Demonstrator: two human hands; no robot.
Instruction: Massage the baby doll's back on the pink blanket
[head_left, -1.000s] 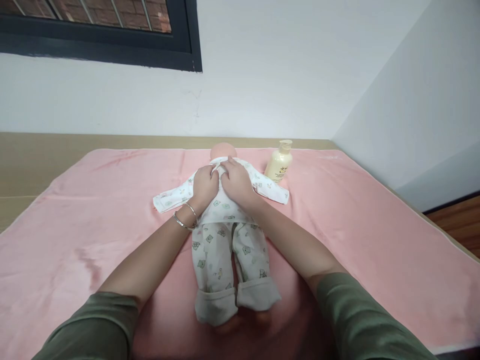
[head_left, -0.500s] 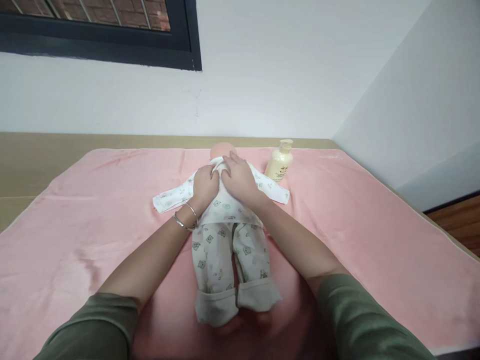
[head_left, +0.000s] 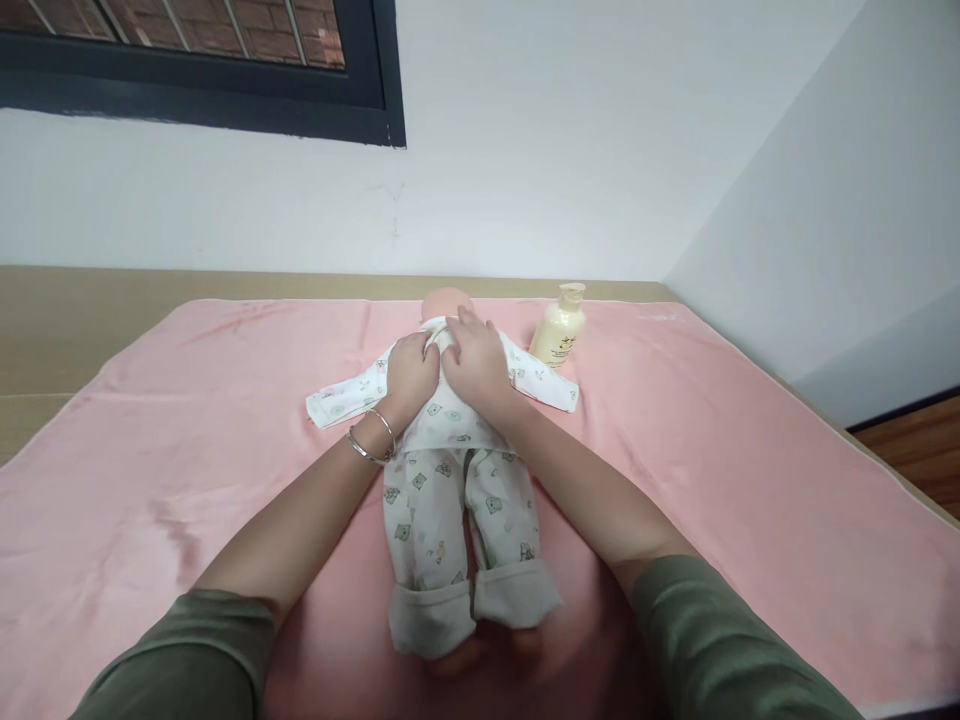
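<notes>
A baby doll [head_left: 446, 303] in a white printed shirt [head_left: 444, 420] and matching trousers [head_left: 427, 510] lies stretched out in front of me, head at the far end. My left hand [head_left: 411, 375] rests on the left of the shirt's upper part, fingers curled in against the cloth. Beside it, my right hand [head_left: 478, 365] lies flat on the right of the upper part, its fingers extended toward the collar. Both sleeves spread outward. The trouser cuffs are turned up, with the feet showing dimly below. My hands cover much of the shirt's upper part.
A pale yellow pump bottle [head_left: 559, 328] stands right of the doll's head. A pink cloth [head_left: 217, 430] covers the wooden surface [head_left: 82, 320]. White walls [head_left: 525, 150] rise behind and at right, with a dark-framed window [head_left: 360, 120] at upper left.
My right hand has shifted very slightly on the shirt. The view has tipped up a little; the left hand, doll and bottle keep their places.
</notes>
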